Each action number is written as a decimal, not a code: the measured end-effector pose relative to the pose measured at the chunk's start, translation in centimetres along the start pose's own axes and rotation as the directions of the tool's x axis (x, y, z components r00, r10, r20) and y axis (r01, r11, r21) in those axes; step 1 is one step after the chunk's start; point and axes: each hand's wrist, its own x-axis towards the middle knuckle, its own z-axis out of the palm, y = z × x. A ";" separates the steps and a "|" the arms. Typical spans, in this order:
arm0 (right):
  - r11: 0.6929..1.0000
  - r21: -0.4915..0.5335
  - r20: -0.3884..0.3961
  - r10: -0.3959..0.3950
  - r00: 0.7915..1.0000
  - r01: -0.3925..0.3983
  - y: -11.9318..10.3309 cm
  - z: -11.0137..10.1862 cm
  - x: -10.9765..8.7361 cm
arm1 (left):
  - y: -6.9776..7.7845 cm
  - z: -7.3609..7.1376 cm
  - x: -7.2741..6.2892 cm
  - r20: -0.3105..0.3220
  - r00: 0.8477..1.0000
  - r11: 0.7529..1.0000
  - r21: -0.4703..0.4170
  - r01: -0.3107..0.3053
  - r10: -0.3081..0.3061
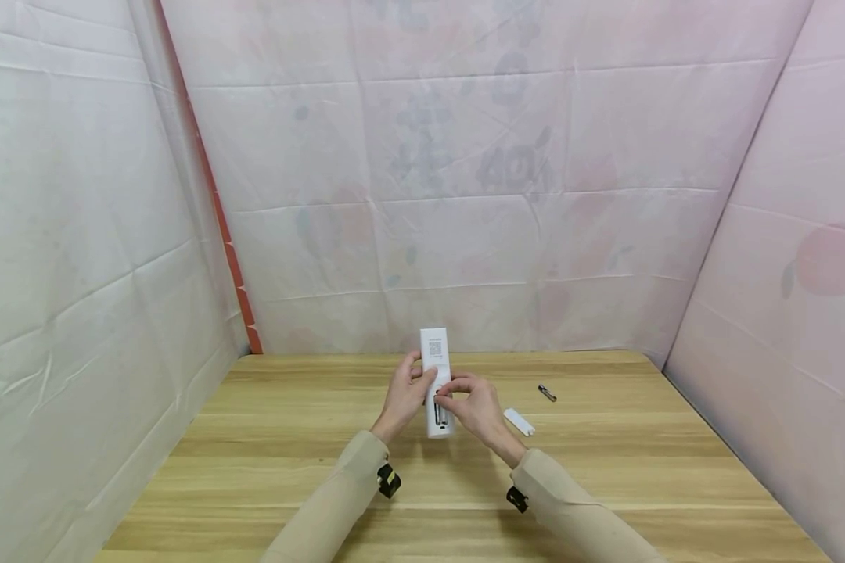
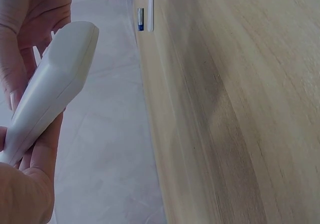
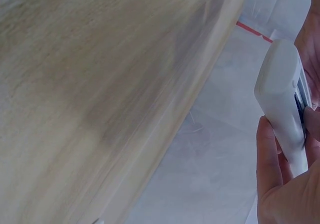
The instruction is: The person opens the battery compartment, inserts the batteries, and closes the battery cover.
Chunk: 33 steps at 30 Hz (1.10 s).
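Observation:
A white remote control (image 1: 433, 344) is held back side up above the table, its battery compartment uncovered. My left hand (image 1: 403, 397) grips it from the left, thumb on its back and fingers around the side and underneath. In the compartment lies a silvery battery (image 1: 442, 414). My right hand (image 1: 480, 408) has its thumb and index finger at the battery's upper end, seemingly pinching it; the fingertips hide the exact contact. In the right wrist view, other right fingers (image 3: 269, 154) rest against the remote's underside. The left wrist view shows mainly the remote's outer shell (image 2: 65, 68).
On the wooden table (image 1: 267, 453), right of the hands, lie a loose battery (image 1: 547, 392) and the white battery cover (image 1: 519, 421). Pale fabric walls (image 1: 465, 234) stand behind the table and at both sides. A black band (image 1: 389, 480) sits at the left cuff.

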 end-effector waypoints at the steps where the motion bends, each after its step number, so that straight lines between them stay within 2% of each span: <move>1: 1.000 -0.001 -0.001 0.000 1.000 0.000 0.0 0.0 0.0 | 0.0 0.0 0.0 0.000 1.000 1.000 0.000 0.000 0.000; 16: 0.999 -0.002 -0.021 -0.043 0.999 0.043 0.3 -0.1 0.1 | -0.2 0.2 0.1 -0.003 1.000 0.999 0.032 0.011 -0.011; 21: 0.999 -0.005 -0.024 -0.039 0.999 0.039 0.5 0.0 0.0 | 2.1 0.2 -1.1 0.012 1.000 0.999 0.048 0.007 -0.008; 23: 0.999 -0.005 -0.023 -0.035 0.999 0.035 0.7 0.0 0.0 | 2.2 0.2 -1.3 0.016 1.000 0.999 0.046 0.005 -0.005; 28: 0.999 -0.003 -0.029 -0.036 0.999 0.036 0.8 0.0 -0.1 | -0.2 0.2 -0.1 0.009 1.000 0.999 0.033 0.003 -0.003; 33: 0.999 -0.009 -0.042 -0.039 0.998 0.039 0.9 -0.1 -0.1 | -0.4 0.3 -0.1 0.005 1.000 1.000 0.027 -0.013 0.013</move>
